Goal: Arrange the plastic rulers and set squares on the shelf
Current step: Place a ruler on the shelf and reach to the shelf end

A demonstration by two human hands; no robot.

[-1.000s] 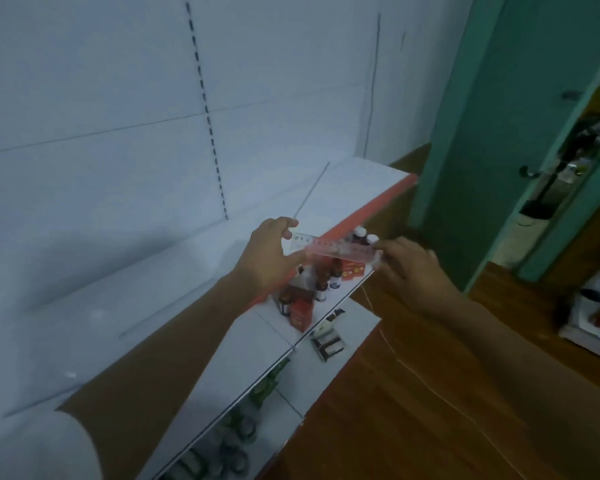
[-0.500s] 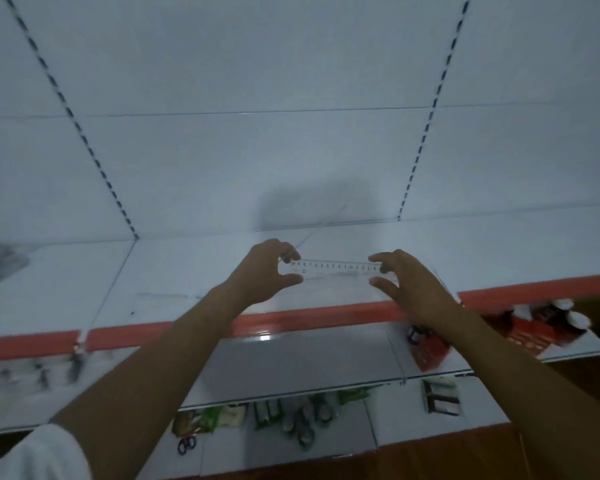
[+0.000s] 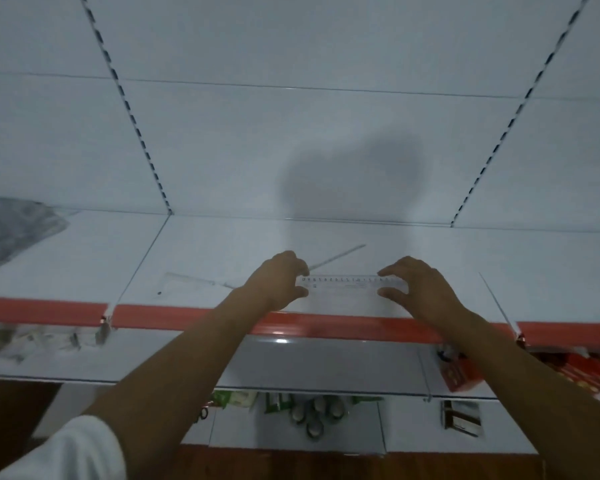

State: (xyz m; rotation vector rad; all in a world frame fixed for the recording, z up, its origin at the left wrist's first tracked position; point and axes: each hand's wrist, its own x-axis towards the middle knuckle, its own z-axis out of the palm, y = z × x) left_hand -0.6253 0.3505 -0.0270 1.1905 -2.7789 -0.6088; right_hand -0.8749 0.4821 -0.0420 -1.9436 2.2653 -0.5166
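A clear plastic ruler [image 3: 343, 285] lies crosswise low over the white top shelf [image 3: 222, 244], just behind its red front edge. My left hand [image 3: 279, 280] pinches the ruler's left end and my right hand [image 3: 418, 287] pinches its right end, fingers curled over it. Whether the ruler touches the shelf is unclear. A clear set square [image 3: 187, 284] lies flat on the shelf to the left. Another thin clear ruler [image 3: 338, 257] lies slanted behind my hands.
A grey plastic bag [image 3: 14, 230] sits at the shelf's far left. The white slotted back panel [image 3: 291, 133] rises behind. Lower shelves hold red boxes [image 3: 461, 374], tape rolls [image 3: 314, 415], green packets [image 3: 236, 398] and a dark box [image 3: 461, 417].
The view swung from the shelf's right end to face it head-on. Both hands carried the ruler over the top shelf and lowered it toward the surface near the red front edge.
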